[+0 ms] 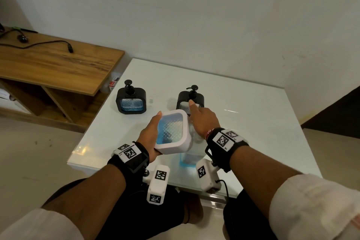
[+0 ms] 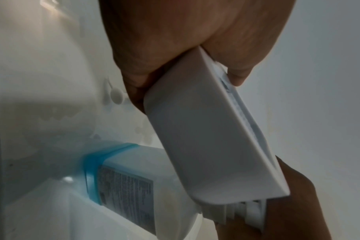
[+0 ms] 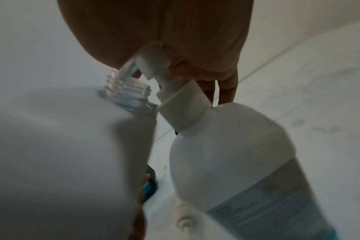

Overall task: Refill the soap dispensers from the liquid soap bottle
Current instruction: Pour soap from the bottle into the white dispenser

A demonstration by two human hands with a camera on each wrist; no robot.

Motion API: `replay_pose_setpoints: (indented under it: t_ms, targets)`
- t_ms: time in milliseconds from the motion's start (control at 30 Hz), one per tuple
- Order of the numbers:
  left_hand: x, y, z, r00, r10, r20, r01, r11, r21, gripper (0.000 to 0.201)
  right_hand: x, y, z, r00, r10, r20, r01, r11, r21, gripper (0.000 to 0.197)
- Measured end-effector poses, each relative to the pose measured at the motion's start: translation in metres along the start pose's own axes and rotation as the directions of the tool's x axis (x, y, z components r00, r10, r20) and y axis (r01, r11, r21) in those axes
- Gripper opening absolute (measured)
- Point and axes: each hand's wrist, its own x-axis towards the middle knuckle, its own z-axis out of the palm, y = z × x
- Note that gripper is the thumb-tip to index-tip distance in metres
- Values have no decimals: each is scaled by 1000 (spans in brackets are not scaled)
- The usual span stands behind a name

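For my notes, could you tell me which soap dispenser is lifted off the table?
The white dispenser, tilted in the left hand; both black dispensers stand on the table.

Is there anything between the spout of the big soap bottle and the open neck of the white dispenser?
Nothing visible. The left hand tilts the white dispenser so its threaded neck sits right under the soap bottle pump spout, which the right hand presses.
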Motion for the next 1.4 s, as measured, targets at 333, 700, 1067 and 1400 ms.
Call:
replay_pose_setpoints:
  t_ms: [333,700,1067,1400]
  targets:
    - [4,-3,-3,998,0,56,1,1000,-27,65,-2,3,3,999,-36,-30,37,999,5,62]
    - [3,-1,-4,1000,-6,21,6,1000,-15,57,1,1,5,999,-29,15,30,999,-13,57]
    - [-1,0,-1,1000,-6,8,6,1000,-7,57,0,0,2,997,-10,71,12,1000,-27,70]
    - [-5,1,3,1000,-1,-4,1,1000,9,52,1,-1,-1,997,-15,74,15,1000,-6,56]
